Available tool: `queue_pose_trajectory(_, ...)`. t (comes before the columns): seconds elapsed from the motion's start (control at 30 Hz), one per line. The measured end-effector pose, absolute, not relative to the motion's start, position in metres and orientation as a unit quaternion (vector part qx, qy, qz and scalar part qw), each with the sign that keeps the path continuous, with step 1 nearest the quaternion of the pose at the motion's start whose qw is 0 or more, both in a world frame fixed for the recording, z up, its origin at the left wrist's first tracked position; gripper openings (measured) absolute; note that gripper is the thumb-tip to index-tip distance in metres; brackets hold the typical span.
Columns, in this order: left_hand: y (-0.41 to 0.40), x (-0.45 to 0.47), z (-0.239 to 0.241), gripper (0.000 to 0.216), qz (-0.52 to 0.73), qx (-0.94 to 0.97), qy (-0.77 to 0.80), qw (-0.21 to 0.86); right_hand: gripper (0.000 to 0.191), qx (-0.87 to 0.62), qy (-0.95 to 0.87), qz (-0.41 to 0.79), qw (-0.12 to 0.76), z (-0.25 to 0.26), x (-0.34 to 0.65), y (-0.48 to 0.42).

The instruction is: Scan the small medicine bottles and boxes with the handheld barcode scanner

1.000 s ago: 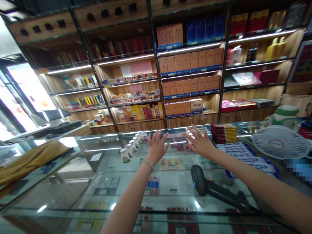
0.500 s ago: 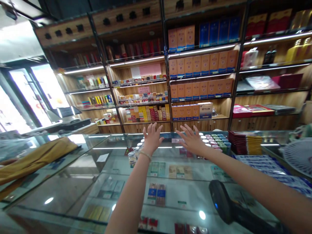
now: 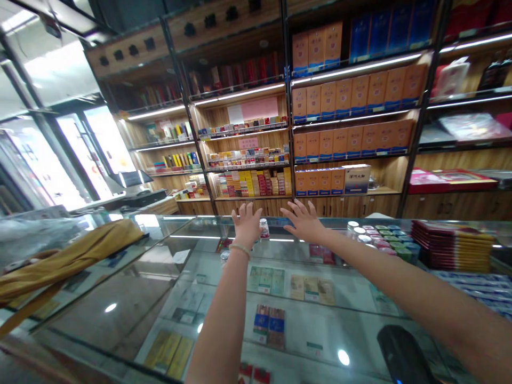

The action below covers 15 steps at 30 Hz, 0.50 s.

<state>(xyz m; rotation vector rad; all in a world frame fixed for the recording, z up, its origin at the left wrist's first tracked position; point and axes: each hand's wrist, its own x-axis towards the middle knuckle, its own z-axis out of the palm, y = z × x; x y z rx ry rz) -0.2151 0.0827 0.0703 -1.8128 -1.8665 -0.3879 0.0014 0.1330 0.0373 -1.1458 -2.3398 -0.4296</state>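
Observation:
Both arms reach out over the glass counter [image 3: 224, 277]. My left hand [image 3: 247, 224], with a pale bangle [image 3: 240, 248] on its wrist, is held with fingers spread. Just right of its thumb stands a small white-lidded jar [image 3: 264, 228] with a reddish label; I cannot tell whether the thumb touches it. Another small jar [image 3: 225, 256] shows partly beside my left wrist. My right hand [image 3: 304, 221] has its fingers apart too and holds nothing. Right of it, rows of small lidded jars [image 3: 380, 237] in white, pink, green and blue stand partly behind my forearm.
Stacked red and gold packets [image 3: 452, 245] and blue-white packs [image 3: 476, 288] lie on the right. A black handheld scanner [image 3: 404, 352] is at the lower right. Mustard cloth [image 3: 80, 253] lies at left. Boxed goods [image 3: 336, 184] fill lit shelves behind; packets show beneath the glass.
The view has shifted, so shelves and counter goods appear farther right. The reddish jar now shows between my hands, while most white-lidded jars near my left forearm no longer show. Both hands stay spread.

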Motion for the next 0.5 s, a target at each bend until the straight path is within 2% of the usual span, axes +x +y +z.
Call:
queue_pose_trajectory(0.2,0.086,-0.216,0.061,0.059,-0.116,-0.659,-0.703,0.242,0.073,-0.45,-0.875,-0.039,0.173,0.048,-0.04,0.154)
queue_pose_trajectory(0.5,0.091,-0.216,0.046,0.051,-0.09,-0.663,-0.706,0.234,0.073,-0.453,-0.879,-0.01,0.15,0.032,-0.083,0.171)
